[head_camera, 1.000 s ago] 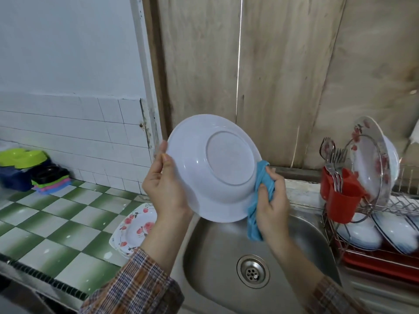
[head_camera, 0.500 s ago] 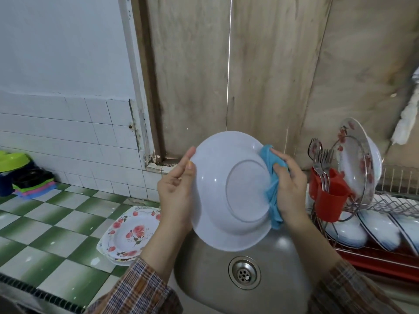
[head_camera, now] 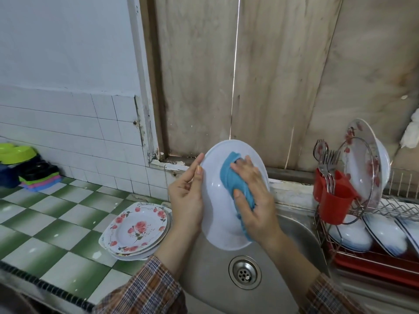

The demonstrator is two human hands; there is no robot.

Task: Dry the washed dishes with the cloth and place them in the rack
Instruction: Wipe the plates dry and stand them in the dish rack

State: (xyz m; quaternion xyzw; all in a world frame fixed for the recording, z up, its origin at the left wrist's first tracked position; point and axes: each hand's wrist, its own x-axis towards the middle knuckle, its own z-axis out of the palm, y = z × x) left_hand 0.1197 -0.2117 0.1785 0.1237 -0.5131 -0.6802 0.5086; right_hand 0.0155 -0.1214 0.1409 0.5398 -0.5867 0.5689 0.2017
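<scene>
The round white plastic bowl is held on edge above the stainless steel sink. The left hand grips its left rim, fingers clasping the edge. The right hand grasps the blue cloth and presses it against the bowl's face.

Right hand slid cloth from plate rim onto its middle.

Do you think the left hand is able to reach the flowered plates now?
Probably yes: the flowered plates lie close beside the left hand with nothing between, though it holds the white plate.
</scene>
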